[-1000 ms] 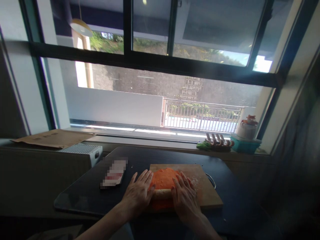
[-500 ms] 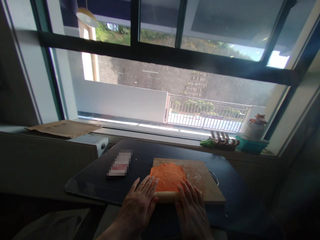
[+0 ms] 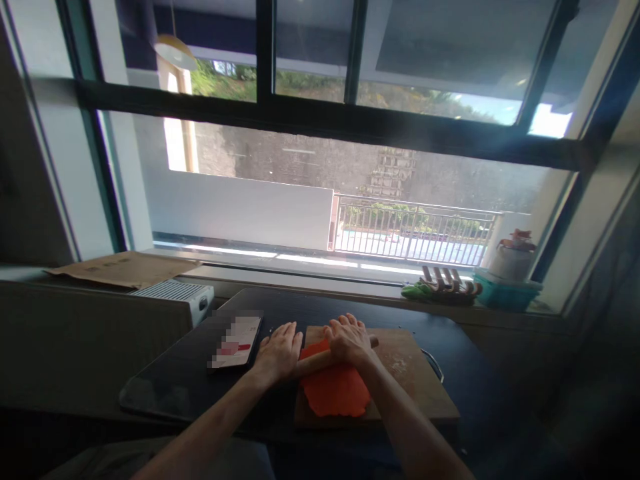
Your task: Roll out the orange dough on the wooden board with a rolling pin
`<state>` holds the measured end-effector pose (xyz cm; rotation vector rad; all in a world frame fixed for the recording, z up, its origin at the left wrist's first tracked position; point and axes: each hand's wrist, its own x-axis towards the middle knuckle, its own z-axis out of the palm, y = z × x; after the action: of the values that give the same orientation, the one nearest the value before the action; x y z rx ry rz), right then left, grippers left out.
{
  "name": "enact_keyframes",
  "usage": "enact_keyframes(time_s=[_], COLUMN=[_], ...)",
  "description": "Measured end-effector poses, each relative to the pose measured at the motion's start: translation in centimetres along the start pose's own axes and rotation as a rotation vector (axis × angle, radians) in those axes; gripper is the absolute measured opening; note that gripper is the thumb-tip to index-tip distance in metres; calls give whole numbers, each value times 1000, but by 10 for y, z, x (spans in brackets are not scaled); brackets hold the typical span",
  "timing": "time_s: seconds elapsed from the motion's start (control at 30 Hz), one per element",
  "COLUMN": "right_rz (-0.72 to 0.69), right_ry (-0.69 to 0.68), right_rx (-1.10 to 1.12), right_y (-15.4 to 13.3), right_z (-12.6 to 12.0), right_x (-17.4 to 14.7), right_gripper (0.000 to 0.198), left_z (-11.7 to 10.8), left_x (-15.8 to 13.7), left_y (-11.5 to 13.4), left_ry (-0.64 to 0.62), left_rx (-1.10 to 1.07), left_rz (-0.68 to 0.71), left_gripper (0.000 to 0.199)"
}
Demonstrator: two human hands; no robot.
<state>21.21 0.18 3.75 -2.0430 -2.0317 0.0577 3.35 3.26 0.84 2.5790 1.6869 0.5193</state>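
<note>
A wooden rolling pin [image 3: 314, 364] lies slantwise across a flat sheet of orange dough [image 3: 337, 395], its right end farther from me. The dough rests on a wooden cutting board [image 3: 417, 393]. My left hand [image 3: 280, 350] is laid over the pin's left end, just past the board's left side, with the fingers stretched forward. Over the pin's right part lies my right hand [image 3: 347, 339], palm down and fingers extended rather than wrapped around it. The undersides of both hands are hidden. Whitish residue marks the board right of the dough.
A phone-like device [image 3: 243, 341], partly pixelated, lies left on the dark table [image 3: 180, 383]. The board has a metal handle [image 3: 434, 365] on its right. Along the windowsill are a teal container [image 3: 507, 293] and a brown rack-like object [image 3: 450, 283]. Brown paper [image 3: 125, 269] lies at the left.
Both hands and the rolling pin have moved forward from the dough's near edge onto its far part. The pin has turned from nearly level to slanted. The view has shifted slightly.
</note>
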Motion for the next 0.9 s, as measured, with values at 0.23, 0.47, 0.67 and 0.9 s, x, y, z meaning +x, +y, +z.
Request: enact_keyframes(time_s=[0.23,0.47,0.67,0.9], right_rz=[-76,-22,13,-112], right_ry=[45,86,96,238], right_rx=[-21,23,85,134], right_y=[-3,-11,-15,-6], right_z=[8,11,13,19], right_x=[-38,14,45,19], right_gripper=[48,44,42,34], left_z=[9,-1,-16,-7], left_x=[-46,-13,9,-38], left_y=[6,-3,-2,22], left_ry=[285,121,171,103], left_rx=[-159,-106,-44,7], left_rz=[174,-68,-38,86], left_gripper=[45,43,41,48])
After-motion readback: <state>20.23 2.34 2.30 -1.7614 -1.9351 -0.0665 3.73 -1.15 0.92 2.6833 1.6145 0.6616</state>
